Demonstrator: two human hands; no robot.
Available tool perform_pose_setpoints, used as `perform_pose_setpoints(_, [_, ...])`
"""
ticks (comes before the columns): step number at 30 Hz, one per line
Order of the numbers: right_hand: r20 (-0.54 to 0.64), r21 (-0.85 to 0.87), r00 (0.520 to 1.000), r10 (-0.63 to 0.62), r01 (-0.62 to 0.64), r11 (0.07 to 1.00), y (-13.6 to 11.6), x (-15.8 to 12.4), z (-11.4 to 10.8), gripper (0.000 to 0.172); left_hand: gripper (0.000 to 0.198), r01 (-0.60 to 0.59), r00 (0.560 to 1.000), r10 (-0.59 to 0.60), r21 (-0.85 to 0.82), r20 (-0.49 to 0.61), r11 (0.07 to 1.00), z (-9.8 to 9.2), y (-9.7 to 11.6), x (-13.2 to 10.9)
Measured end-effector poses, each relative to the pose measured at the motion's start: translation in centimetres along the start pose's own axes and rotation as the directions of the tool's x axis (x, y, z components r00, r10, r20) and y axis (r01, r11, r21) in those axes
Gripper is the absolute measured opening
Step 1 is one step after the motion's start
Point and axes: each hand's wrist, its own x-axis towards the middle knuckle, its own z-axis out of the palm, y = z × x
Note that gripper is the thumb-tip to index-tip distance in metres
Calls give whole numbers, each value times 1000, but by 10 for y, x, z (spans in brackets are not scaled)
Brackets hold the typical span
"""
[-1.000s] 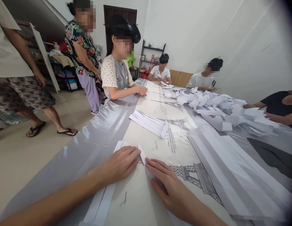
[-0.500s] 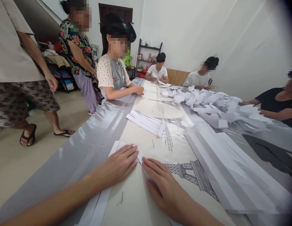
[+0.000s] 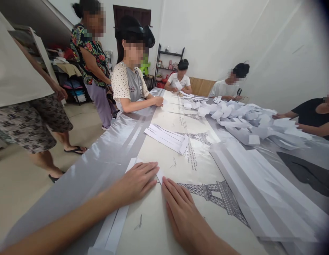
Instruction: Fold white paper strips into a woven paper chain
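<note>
My left hand lies flat, palm down, its fingers on a small white paper piece and its wrist over long white strips at the table's near edge. My right hand rests on its side with fingers stretched out, the fingertips touching the right end of the small piece. What lies beneath both palms is hidden. Farther up the printed tablecloth, a group of white strips lies side by side.
Long folded white sheets lie at the right, with a big heap of cut paper beyond them. Several people sit or stand around the table; one walks at the left. A dark flat piece is at the far right.
The person at the left has stepped forward along the table. The view has shifted slightly; both my hands stay at the small paper piece, with little movement.
</note>
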Motion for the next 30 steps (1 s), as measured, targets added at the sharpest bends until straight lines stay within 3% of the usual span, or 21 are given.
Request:
perform_pose_setpoints(7, [85,36,996,17,-21,999,2,-1,0,77,33,27,999,-28,-77,-16,997,-1,-5,7])
perform_pose_setpoints(14, [60,149,995,-73,63,987,10,7,-20,60,17,133,979,-176,-336,-99,932,-6,-26,10])
perform_pose_setpoints(19, [85,172,992,-92,76,982,10,9,-23,53,14,181,972,-223,-362,-78,914,-5,-30,12])
perform_pose_setpoints(22, [101,166,992,-76,58,984,8,9,-24,48,14,193,971,-224,-280,-84,940,-5,-28,12])
perform_pose_setpoints(26, [70,165,997,-33,21,986,5,10,-25,45,21,112,975,-108,11,-193,994,-5,-10,9])
perform_pose_setpoints(30, [28,194,1000,-9,4,981,4,13,-24,47,25,-38,994,52,141,-100,989,1,15,2])
